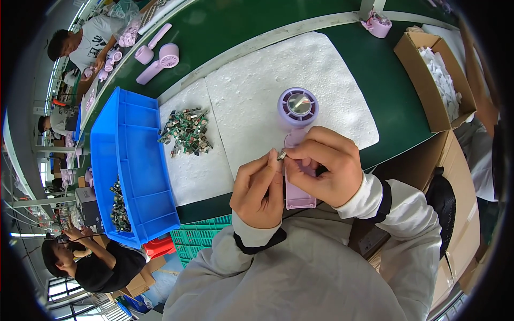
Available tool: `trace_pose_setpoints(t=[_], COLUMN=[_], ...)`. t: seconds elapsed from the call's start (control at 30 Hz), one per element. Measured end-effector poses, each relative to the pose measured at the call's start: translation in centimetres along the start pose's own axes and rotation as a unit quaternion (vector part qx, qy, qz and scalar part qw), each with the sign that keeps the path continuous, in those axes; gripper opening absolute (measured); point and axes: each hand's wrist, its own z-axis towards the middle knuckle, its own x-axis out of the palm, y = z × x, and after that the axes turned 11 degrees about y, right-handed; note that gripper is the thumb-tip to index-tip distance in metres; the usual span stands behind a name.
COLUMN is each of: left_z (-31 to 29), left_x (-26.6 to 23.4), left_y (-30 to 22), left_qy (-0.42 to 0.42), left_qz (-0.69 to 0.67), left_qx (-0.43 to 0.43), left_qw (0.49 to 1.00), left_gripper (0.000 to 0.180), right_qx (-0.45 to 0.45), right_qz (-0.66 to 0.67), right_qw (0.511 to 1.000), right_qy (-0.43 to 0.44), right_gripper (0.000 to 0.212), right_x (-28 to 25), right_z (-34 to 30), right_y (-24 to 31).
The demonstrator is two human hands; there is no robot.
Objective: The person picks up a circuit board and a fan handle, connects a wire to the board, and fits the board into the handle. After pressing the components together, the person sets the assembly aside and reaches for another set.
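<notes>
Head view: green table [257, 27] carried two white foam sheets [267, 91], textured. One blue plastic bin [128, 160], ribbed, lay at the left with small dark parts in its near corner. One heap of small circuit boards [186, 132] sat on the left sheet. One open brown cardboard box [415, 80] held white pieces at the right. The right hand [329, 168] gripped one lilac plastic fan [297, 139], round-headed, at its handle. The left hand [259, 187] pinched one small metal part [281, 155] against the handle.
</notes>
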Motion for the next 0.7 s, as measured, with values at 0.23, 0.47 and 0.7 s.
trace_pose_setpoints(t=[0.23, 0.47, 0.7], left_z=[-0.4, -1.1, -0.1], left_x=[0.4, 0.5, 0.3], left_y=[0.0, -0.2, -0.6], left_qy=[-0.037, -0.036, -0.002], left_qz=[-0.040, -0.009, -0.046], left_qx=[-0.005, -0.009, -0.057], left_qw=[0.998, 0.999, 0.997], left_gripper=[0.030, 0.029, 0.032], right_qx=[-0.049, -0.104, -0.040], right_qz=[-0.029, -0.093, -0.086], right_qw=[0.998, 0.990, 0.995], right_qy=[0.010, 0.016, 0.043], right_gripper=[0.020, 0.018, 0.014], right_x=[-0.5, 0.0, -0.8], right_z=[0.3, -0.3, -0.1], right_y=[0.1, 0.2, 0.0])
